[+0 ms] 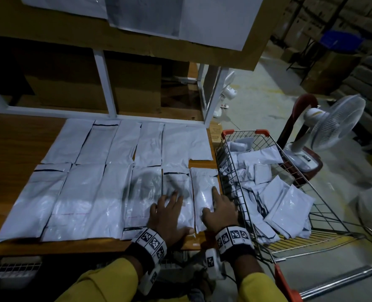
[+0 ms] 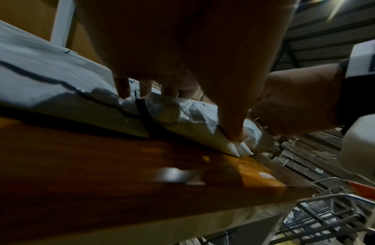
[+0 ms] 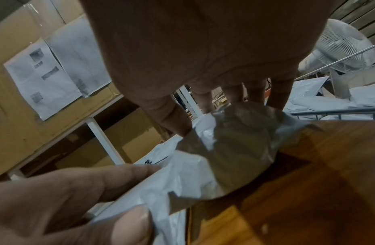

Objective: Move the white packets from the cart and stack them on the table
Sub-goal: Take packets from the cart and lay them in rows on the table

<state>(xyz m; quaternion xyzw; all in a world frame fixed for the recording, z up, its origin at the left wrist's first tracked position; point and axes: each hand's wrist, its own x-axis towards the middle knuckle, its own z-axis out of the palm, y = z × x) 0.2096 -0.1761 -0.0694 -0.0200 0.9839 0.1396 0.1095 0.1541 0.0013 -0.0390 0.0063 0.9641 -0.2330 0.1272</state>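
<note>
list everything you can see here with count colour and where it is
packets on the table: about a dozen, white, flat in two rows side by side
packets in the cart: many, white, loose pile
table: one, brown wood, in front of the person
cart: one, wire with orange corners, against the table's right end
fans: two, white, one on a red chair right of the cart, one on the floor behind the table
papers: several, white, on the board above the table
boxes: brown cardboard, count unclear, behind the white frame
left hand: pressing flat on a front-row packet
right hand: pressing flat on the rightmost front packet
</note>
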